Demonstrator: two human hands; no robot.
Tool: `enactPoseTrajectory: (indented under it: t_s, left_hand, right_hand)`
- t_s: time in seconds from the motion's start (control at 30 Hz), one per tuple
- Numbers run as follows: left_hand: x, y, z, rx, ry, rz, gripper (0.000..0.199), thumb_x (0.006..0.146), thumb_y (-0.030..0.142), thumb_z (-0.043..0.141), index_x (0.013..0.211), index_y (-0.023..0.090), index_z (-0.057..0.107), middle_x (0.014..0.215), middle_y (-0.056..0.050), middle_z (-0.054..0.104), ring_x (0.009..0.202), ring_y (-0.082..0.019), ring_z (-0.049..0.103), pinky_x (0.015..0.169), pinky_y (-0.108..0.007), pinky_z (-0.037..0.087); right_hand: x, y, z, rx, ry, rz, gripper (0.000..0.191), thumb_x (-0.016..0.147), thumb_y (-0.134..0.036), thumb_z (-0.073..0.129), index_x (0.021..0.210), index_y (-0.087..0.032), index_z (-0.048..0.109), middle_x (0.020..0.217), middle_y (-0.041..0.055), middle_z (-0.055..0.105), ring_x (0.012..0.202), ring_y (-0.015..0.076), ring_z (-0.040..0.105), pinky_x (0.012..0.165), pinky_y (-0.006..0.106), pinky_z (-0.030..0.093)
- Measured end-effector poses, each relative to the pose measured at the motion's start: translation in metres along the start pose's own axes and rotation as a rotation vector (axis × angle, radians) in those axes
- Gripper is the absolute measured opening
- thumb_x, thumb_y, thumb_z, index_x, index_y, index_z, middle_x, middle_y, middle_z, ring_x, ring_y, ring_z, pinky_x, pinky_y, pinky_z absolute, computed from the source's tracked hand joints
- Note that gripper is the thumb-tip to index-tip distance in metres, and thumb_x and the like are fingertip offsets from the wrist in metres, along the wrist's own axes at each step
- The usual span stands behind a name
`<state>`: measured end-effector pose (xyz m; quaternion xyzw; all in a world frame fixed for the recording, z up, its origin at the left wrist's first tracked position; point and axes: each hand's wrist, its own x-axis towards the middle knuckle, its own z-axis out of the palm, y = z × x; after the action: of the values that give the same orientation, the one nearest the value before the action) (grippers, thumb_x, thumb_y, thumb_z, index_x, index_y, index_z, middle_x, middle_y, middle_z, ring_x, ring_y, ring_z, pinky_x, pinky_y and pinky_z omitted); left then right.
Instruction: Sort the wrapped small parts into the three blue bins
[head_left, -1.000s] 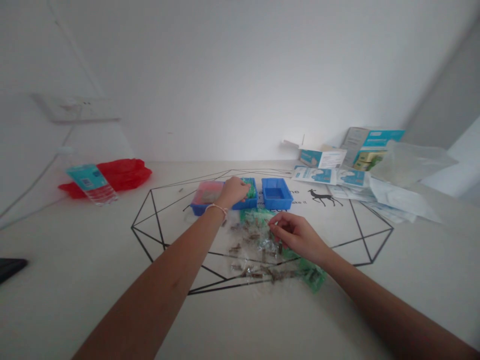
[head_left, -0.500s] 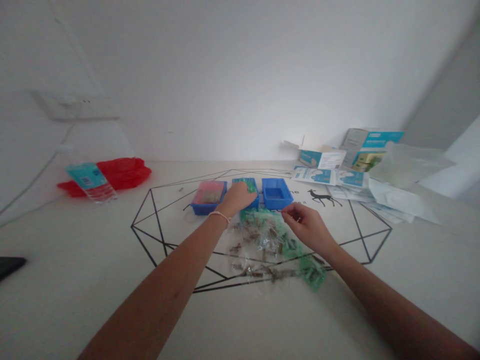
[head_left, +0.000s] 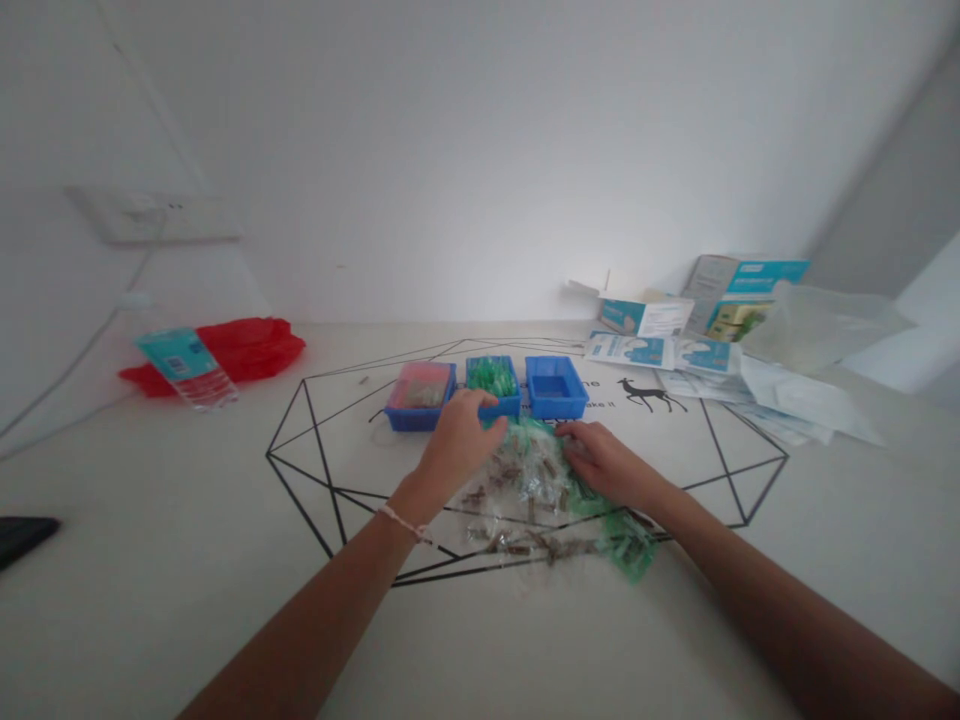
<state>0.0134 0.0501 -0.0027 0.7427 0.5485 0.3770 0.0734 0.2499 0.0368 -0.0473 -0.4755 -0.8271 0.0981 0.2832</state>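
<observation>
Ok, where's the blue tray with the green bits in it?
In the head view, it's the middle blue tray, just beyond the left hand, between the pink-topped blue tray and the third blue tray.

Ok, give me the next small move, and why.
Probably pinch one green piece from the wrapped heap with your right hand: that hand rests on the heap, and the middle blue tray holds green pieces like it.

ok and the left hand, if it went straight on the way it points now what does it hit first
The left hand points at the middle blue tray, so probably that tray's front wall first; its fingertips look very close, though depth is hard to judge.
</observation>
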Motion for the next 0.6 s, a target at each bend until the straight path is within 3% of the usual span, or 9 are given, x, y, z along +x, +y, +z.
enactPoseTrajectory:
  t_s: [0.1,0.2,0.3,0.43,0.53,0.6]
  left_hand:
    - [-0.025,0.006,-0.005,-0.138,-0.170,0.059,0.019,0.084,0.026,0.066,0.099,0.016,0.073,0.093,-0.006,0.071,0.068,-0.015,0.061,0.070,-0.031,0.052]
    - [-0.039,0.011,-0.004,-0.198,-0.289,0.233,0.029,0.089,0.035,0.064,0.113,0.020,0.072,0.122,-0.010,0.067,0.096,-0.021,0.065,0.086,-0.034,0.052]
    - [-0.045,0.014,-0.002,-0.108,-0.355,0.357,0.033,0.088,0.041,0.068,0.113,0.020,0.072,0.130,-0.012,0.064,0.121,-0.028,0.056,0.105,-0.044,0.043]
    - [-0.045,0.015,-0.006,-0.036,-0.394,0.358,0.032,0.083,0.038,0.073,0.108,0.018,0.068,0.117,-0.010,0.067,0.113,-0.028,0.056,0.098,-0.044,0.046]
    - [-0.044,0.014,-0.011,0.011,-0.361,0.336,0.023,0.085,0.040,0.071,0.088,0.017,0.066,0.096,-0.008,0.067,0.099,-0.026,0.058,0.088,-0.041,0.047]
    - [-0.043,0.013,-0.011,0.027,-0.340,0.322,0.025,0.089,0.039,0.065,0.075,0.018,0.064,0.085,-0.006,0.066,0.092,-0.025,0.059,0.085,-0.040,0.046]
  right_hand:
    - [-0.001,-0.001,-0.003,0.076,-0.026,0.026,0.027,0.083,-0.017,0.059,0.110,-0.019,0.063,0.112,0.0121,0.071,0.106,0.0268,0.065,0.094,0.040,0.050]
    - [-0.001,-0.002,-0.006,0.141,-0.032,0.032,0.026,0.082,-0.022,0.062,0.108,-0.020,0.062,0.112,0.0111,0.070,0.104,0.0262,0.064,0.092,0.040,0.050]
    - [0.000,-0.005,-0.005,0.201,-0.030,0.049,0.030,0.083,-0.027,0.065,0.111,-0.018,0.063,0.106,0.0106,0.070,0.095,0.0241,0.065,0.084,0.037,0.051]
    - [0.001,-0.007,-0.001,0.309,-0.074,0.110,0.025,0.083,-0.031,0.066,0.104,-0.017,0.067,0.081,0.0050,0.068,0.072,0.0188,0.062,0.067,0.031,0.048]
    - [0.003,-0.008,-0.001,0.428,-0.042,0.168,0.019,0.081,-0.035,0.068,0.088,-0.018,0.067,0.073,0.0025,0.065,0.066,0.0166,0.059,0.061,0.029,0.046]
    - [0.005,-0.008,-0.002,0.536,0.002,0.201,0.025,0.078,-0.042,0.072,0.083,-0.018,0.065,0.071,0.0015,0.064,0.064,0.0157,0.058,0.059,0.028,0.045]
